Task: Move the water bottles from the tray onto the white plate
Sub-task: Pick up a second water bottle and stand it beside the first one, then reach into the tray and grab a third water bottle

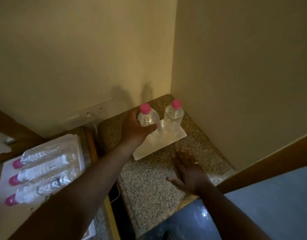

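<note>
A pink-capped water bottle (148,116) is gripped upright in the left hand (135,126), fingers wrapped round its body, over the 10 o'clock side of the white plate (149,150), on which a second bottle (174,113) stands upright at 1 o'clock, close to the corner of the walls. At 8 o'clock from the plate, three more pink-capped bottles (43,174) lie side by side on the white tray (3,174), while the right hand (190,172) rests flat with fingers spread on the speckled stone counter (149,184) at 5 o'clock, holding nothing.
</note>
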`<state>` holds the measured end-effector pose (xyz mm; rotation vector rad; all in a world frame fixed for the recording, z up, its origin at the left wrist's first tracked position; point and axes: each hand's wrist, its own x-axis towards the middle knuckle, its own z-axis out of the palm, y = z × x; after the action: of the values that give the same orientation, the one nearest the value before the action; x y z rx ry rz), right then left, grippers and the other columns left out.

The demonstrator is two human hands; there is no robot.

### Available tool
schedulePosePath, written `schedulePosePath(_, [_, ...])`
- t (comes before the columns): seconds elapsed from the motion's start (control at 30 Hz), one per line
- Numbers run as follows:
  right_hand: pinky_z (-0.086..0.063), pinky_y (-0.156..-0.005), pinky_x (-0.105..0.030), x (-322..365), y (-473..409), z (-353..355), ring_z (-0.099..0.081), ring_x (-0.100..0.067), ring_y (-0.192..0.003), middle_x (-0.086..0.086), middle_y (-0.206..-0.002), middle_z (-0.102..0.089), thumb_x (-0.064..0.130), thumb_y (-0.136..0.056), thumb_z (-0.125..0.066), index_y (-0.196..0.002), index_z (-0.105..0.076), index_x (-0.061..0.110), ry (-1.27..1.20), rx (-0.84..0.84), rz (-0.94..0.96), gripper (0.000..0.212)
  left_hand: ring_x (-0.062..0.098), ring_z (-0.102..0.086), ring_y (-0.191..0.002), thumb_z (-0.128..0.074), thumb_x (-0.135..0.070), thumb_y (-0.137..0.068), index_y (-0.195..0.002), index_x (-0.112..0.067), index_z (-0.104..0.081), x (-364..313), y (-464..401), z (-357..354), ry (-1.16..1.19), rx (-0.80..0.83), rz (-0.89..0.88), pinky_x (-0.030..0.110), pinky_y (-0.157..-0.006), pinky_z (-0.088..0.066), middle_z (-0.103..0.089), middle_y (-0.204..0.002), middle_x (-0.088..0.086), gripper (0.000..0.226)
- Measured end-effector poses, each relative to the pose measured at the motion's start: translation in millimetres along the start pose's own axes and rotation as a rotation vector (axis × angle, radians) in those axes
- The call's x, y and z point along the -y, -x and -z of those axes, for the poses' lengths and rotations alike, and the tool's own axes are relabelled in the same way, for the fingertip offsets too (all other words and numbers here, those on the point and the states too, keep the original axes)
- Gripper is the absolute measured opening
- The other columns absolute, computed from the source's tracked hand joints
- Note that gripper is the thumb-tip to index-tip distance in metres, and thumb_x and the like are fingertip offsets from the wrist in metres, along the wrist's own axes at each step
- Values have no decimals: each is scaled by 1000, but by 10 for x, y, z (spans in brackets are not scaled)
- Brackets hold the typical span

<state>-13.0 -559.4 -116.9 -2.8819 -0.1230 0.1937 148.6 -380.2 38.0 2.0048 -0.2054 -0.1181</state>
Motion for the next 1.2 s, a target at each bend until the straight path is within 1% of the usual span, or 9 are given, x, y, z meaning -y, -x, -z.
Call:
schedulePosePath(0.17, [1, -118, -50, -50, -46, 0, 10, -25, -149, -8, -163, 3, 82, -89, -26, -157, -6, 19, -19, -32, 11, 94, 17, -66, -101, -90, -34, -55, -119, -26, -59, 84, -178, -249, -58, 21, 2, 39, -84, -56, -68, -113, -2, 71])
schedulePosePath(0.43, [-3, -119, -51, -69, -47, 2, 9, -26, -149, -10, -163, 3, 83, -88, -25, -156, -7, 17, -19, -28, 12, 96, 17, -64, -102, -89, -35, -60, -126, -23, -56, 208, -213, -359, -109, 52, -18, 37, -85, -54, -66, -117, -2, 74])
schedulePosePath(0.57, [-6, -119, -52, -68, -45, -3, 4, -27, -149, -11, -163, -2, 82, -88, -27, -156, -11, 15, -13, -38, 12, 97, 17, -64, -106, -88, -42, -57, -129, -26, -52, 226, -209, -316, -108, 81, -33, 45, -89, -54, -65, -121, -2, 82])
schedulePosePath(0.63, [-6, -119, -52, -65, -48, -6, 3, -28, -149, -12, -163, -3, 82, -88, -27, -156, -11, 15, -12, -39, 10, 97, 18, -62, -108, -88, -45, -56, -130, -29, -50, 241, -200, -301, -123, 105, -42, 44, -90, -54, -64, -124, -2, 84])
schedulePosePath(0.77, [-3, -119, -51, -50, -41, -1, 8, -26, -149, -10, -162, 3, 83, -88, -26, -156, -5, 17, 3, -25, 0, 97, 15, -57, -116, -88, -40, -63, -138, -30, -44, 282, -157, -252, -149, 166, -47, 29, -89, -47, -59, -132, -4, 88])
schedulePosePath(0.9, [-4, -118, -53, -19, -35, 14, 10, -27, -148, -12, -162, 4, 84, -87, -24, -156, -7, 14, 8, -22, -17, 99, 21, -46, -133, -82, -51, -66, -147, -26, -36, 407, -44, -12, -291, 124, 40, 33, -102, -40, -45, -150, 2, 97])
schedulePosePath(1.0, [3, -118, -51, 128, 0, 2, 12, -28, -148, -15, -161, 5, 84, -87, -24, -155, -11, 11, 18, -36, -36, 100, 20, -51, -127, -78, -41, -76, -137, -17, -52, 494, 148, 441, -363, 96, 10, 37, -103, -42, -56, -135, -1, 70])
schedulePosePath(1.07, [8, -117, -48, 255, 25, -34, 8, -30, -148, -17, -160, 0, 83, -88, -26, -154, -17, 8, 5, -47, -21, 100, 19, -58, -113, -76, -35, -80, -125, -15, -63, 594, 308, 819, -393, 41, -33, 28, -87, -43, -62, -115, -3, 51])
schedulePosePath(1.2, [9, -116, -44, 631, 22, -142, 1, -30, -148, -19, -159, -9, 81, -91, -22, -152, -22, 4, -2, -42, -4, 99, 24, -62, -108, -77, -37, -78, -109, -13, -72, 926, 679, 1631, -523, -128, -38, 26, -87, -40, -71, -114, 7, 39])
